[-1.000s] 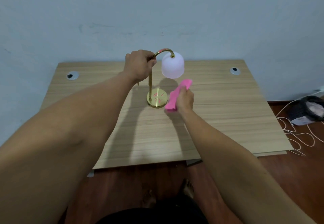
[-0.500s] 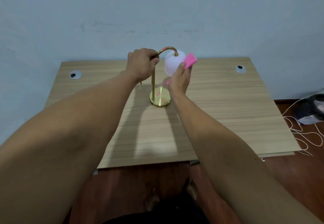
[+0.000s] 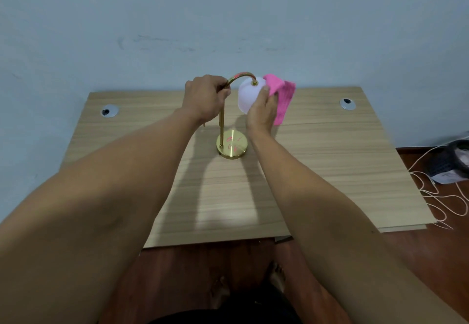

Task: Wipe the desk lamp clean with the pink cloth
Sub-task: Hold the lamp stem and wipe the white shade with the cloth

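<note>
A: Where is the desk lamp (image 3: 229, 130) standing, and how would you expect it to handle?

B: It stands mid-table, toward the far edge of the wooden table (image 3: 330, 161), its round brass base (image 3: 232, 145) flat on the top. I'd judge it top-heavy: a thin stiff stem, a curved neck, and a white shade (image 3: 247, 96) hanging off to the right. The base looks weighty but small, so a sideways push on the shade could tip it. The metal looks polished and probably slippery; the shade looks like frosted glass or plastic, so treat it as fragile.

A: So where should one take hold?

B: High on the stem, just under the curve, which is exactly where the left hand (image 3: 206, 99) is. Its fingers are curled tight around the stem, clenched into a fist that steadies the lamp.

A: And to the right of that?

B: The right hand (image 3: 262, 110) cups the near right side of the shade, fingers spread moderately and pressing the pink cloth (image 3: 281, 96) against it. The thumb lies on the shade's front. The cloth is soft and limp; its loose part drapes beyond the fingers to the right.
</note>
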`<state>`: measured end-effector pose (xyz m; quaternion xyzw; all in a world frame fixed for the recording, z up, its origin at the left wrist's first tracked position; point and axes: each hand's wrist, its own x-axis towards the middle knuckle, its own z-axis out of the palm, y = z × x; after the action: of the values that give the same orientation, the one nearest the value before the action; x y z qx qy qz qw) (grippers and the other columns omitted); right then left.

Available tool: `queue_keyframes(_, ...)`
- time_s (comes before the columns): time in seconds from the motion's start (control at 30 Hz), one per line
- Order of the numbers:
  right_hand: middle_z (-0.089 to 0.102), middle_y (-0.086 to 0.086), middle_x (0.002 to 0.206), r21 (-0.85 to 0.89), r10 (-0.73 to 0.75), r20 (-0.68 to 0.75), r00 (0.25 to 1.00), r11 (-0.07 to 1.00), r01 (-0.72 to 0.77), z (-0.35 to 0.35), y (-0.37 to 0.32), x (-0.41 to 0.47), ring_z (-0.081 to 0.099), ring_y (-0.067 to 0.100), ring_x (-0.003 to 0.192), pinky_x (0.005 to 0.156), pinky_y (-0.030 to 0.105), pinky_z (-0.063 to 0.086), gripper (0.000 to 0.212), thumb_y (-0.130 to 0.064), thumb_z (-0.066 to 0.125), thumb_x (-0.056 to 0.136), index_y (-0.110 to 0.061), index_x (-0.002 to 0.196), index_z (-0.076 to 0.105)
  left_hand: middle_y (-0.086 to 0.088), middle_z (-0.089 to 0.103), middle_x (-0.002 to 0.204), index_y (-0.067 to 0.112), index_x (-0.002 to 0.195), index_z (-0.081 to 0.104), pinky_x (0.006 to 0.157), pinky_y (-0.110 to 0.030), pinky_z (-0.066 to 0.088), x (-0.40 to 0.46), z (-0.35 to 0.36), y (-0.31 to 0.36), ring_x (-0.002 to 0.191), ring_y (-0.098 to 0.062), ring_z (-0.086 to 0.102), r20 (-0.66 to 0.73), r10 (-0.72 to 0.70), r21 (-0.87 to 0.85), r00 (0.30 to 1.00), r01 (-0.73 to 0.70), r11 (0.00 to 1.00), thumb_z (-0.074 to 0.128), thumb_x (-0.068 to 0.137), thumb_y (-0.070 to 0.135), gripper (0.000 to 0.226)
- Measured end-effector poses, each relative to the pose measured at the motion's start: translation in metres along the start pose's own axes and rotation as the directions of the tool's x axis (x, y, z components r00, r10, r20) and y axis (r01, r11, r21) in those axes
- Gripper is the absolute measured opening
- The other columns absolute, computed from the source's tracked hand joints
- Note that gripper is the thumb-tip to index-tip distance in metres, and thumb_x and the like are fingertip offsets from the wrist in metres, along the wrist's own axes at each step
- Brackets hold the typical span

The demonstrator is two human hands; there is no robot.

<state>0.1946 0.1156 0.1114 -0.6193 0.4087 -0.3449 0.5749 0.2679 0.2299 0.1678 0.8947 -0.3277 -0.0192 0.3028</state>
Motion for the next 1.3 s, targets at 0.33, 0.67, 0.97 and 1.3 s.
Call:
queue_keyframes(0.33,0.065,0.004,0.108,0.08,-0.006,-0.046,0.999,0.997,0.01,-0.025,0.006,0.004,0.062,0.025,0.1,0.081,0.033,0.049,0.034,-0.043,0.038,0.104,-0.018,0.109,0.061,-0.006,0.075,0.087,0.021,0.094,0.073,0.1,-0.045,0.045,-0.001,0.001,0.002,0.093,-0.031,0.065,-0.004,-0.005,-0.004,1.0,0.005,1.0,0.057,0.098,0.028,0.018)
queue_keyframes(0.67,0.069,0.018,0.09,0.084,0.39,0.122,0.913,0.912,-0.401,-0.033,0.01,0.029,0.061,0.038,0.059,0.043,0.03,0.043,0.038,-0.037,0.036,0.099,-0.023,0.12,0.065,-0.005,0.076,0.089,0.019,0.097,0.074,0.1,-0.047,0.046,-0.002,-0.002,0.004,0.095,-0.032,0.066,0.002,-0.008,0.005,1.0,0.008,1.0,0.057,0.099,0.028,0.019)
queue_keyframes(0.97,0.03,0.012,0.166,-0.226,-0.378,0.164,0.911,0.885,0.408,-0.008,0.021,0.004,0.025,0.028,0.155,0.127,0.044,0.023,0.055,-0.027,0.037,0.109,-0.009,0.16,0.026,-0.005,0.076,0.086,0.019,0.096,0.074,0.098,-0.046,0.048,-0.002,-0.001,0.003,0.093,-0.031,0.067,-0.009,-0.007,-0.018,1.0,0.007,1.0,0.059,0.097,0.028,0.018)
queue_keyframes(1.3,0.029,0.02,0.163,-0.426,-0.748,0.467,0.472,0.277,0.861,-0.044,0.093,-0.016,0.002,0.022,0.159,0.117,0.065,0.033,0.058,0.003,0.055,0.099,0.005,0.153,0.032,-0.005,0.077,0.09,0.019,0.098,0.075,0.1,-0.046,0.047,-0.002,-0.001,0.003,0.096,-0.031,0.067,-0.001,-0.002,-0.006,1.0,0.002,1.0,0.059,0.098,0.029,0.019)
